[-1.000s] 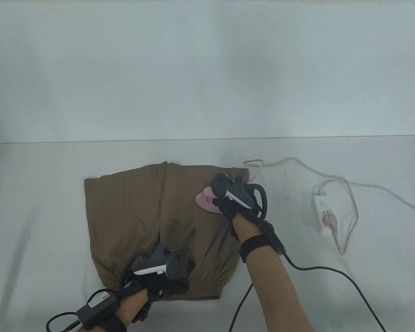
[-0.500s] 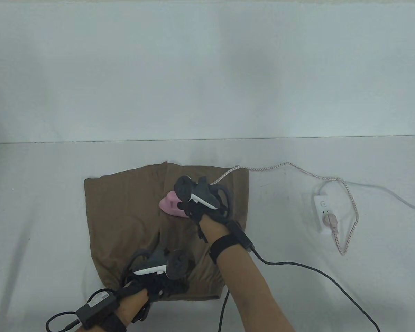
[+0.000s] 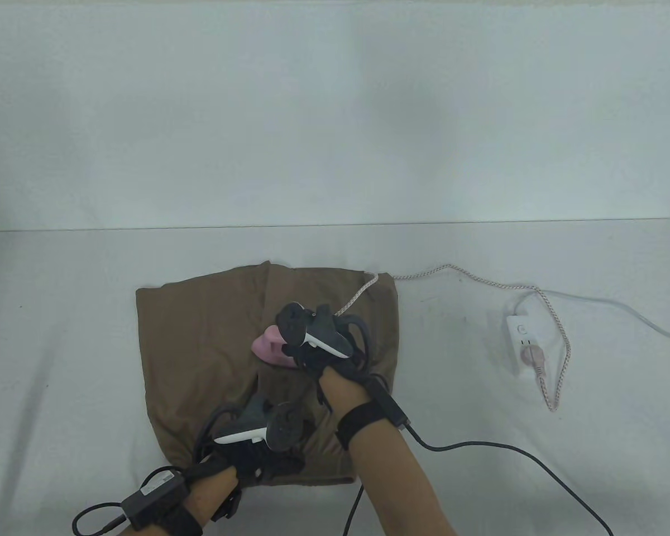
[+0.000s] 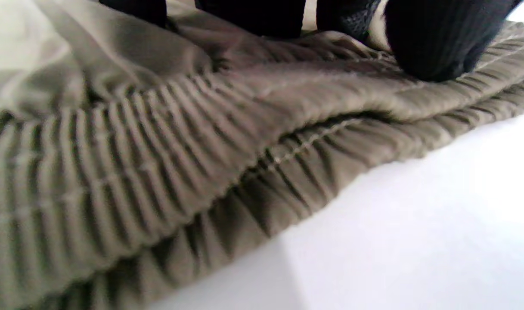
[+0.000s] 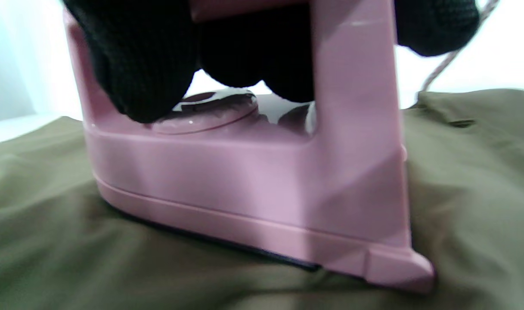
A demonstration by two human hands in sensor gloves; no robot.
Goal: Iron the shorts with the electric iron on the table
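On the white table (image 3: pixel 61 335), brown shorts (image 3: pixel 201 335) spread flat, right hand (image 3: pixel 318 349) fingers curled round pink iron (image 3: pixel 265 349) handle, left hand (image 3: pixel 251 452) fingertips (image 4: pixel 434 47) pressing the waistband (image 4: pixel 158 142), grip not clear.

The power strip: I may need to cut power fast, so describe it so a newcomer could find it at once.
On the white table, look right of the brown shorts, past the pink iron in the right hand. Follow the iron's braided cord to its plug: the power strip is the small white block there, the only boxy thing lying apart from the cloth.
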